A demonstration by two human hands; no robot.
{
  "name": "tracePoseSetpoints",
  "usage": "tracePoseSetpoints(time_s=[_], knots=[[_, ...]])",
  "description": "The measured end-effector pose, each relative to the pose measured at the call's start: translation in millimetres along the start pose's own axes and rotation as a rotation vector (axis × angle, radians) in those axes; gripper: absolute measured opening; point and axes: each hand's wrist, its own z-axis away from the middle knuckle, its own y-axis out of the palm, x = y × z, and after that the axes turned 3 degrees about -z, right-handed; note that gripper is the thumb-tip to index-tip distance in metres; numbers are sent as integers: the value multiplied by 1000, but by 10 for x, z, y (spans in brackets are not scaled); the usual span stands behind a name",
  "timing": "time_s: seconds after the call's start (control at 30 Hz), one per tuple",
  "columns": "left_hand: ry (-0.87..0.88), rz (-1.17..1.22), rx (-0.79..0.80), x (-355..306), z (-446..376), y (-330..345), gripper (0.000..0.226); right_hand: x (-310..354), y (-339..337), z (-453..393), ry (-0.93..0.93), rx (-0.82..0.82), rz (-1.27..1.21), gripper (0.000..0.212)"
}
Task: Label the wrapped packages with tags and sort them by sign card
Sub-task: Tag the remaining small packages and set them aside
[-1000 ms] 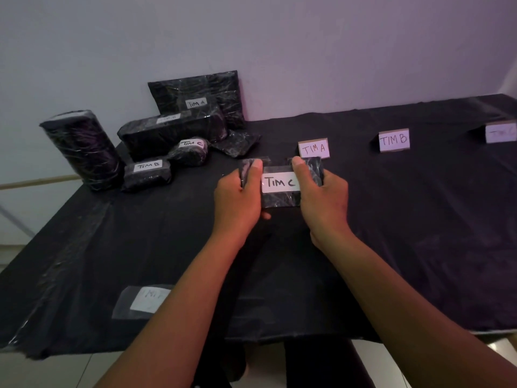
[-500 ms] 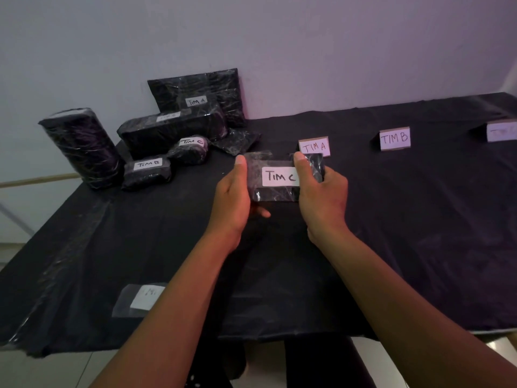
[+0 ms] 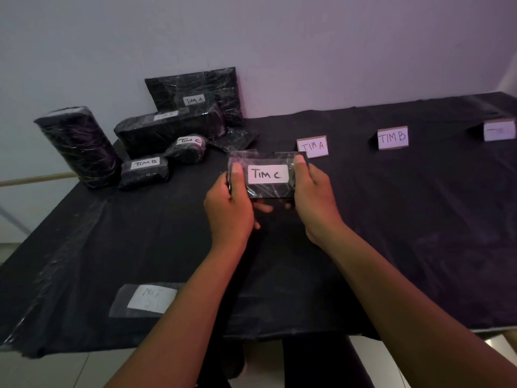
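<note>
Black table [image 3: 391, 233] lies bare right of both hands' package [image 3: 270, 189].

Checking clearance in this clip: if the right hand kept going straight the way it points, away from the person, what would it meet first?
Most likely the TIM A sign card, standing just beyond the right hand and the TIM C package it grips. Depth is unclear; it may pass beside the card.

A plain pale wall [image 3: 279, 37] rises behind the bench [image 3: 419, 233], which is draped in black cloth; light floor tiles [image 3: 56, 371] show below its near edge; the light is dim, purplish.
</note>
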Motion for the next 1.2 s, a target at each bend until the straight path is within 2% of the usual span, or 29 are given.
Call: tracePoseSetpoints(time_s=[0.1,0.17,0.3,0.57,0.67,0.8,0.93,1.0,1.2], knots=[[-11,21,-8,-3,0,11,44,-13,-35,40,-90,18,-55,19],[-40,67,2,-37,11,37,45,-21,-32,66,-115,-47,-115,15],[-77,157,26,-113,38,79,45,-26,17,75,-125,-166,-154,28],[-201,179,119,-123,-26,-12,50,-52,0,18,-58,-165,-106,50],[-254,166,119,-190,-76,-58,47,-26,-6,10,-28,-126,-130,46],[-164,84,26,-191,-115,-80,45,14,25,24,-41,-99,-133,48],[-110,80,35,-202,-108,-133,45,22,60,18,-84,-99,-123,56],[-137,117,26,-222,-104,-169,42,15,72,11,-98,-75,-104,61],[-247,245,37,-217,-129,-248,40,45,135,43,-109,-11,-86,52]])
